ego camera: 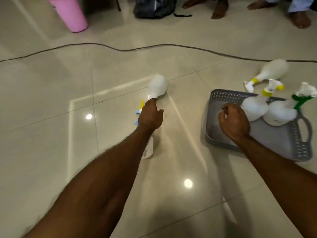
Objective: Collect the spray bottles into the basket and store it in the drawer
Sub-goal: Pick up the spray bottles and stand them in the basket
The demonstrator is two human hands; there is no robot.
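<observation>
Hiding its sprayer, left hand (pixel 150 115) clamps white bottle (pixel 157 88); right hand (pixel 234 121) loosely curled, empty.

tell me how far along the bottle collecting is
Done: two spray bottles, one with a yellow collar and one with a green trigger, already sit in the grey basket. In hand: the left hand is on the neck of a bottle lying on the floor; the right hand hovers loosely closed over the basket. Left: another bottle lies beyond the basket, and no drawer is in view.
</observation>
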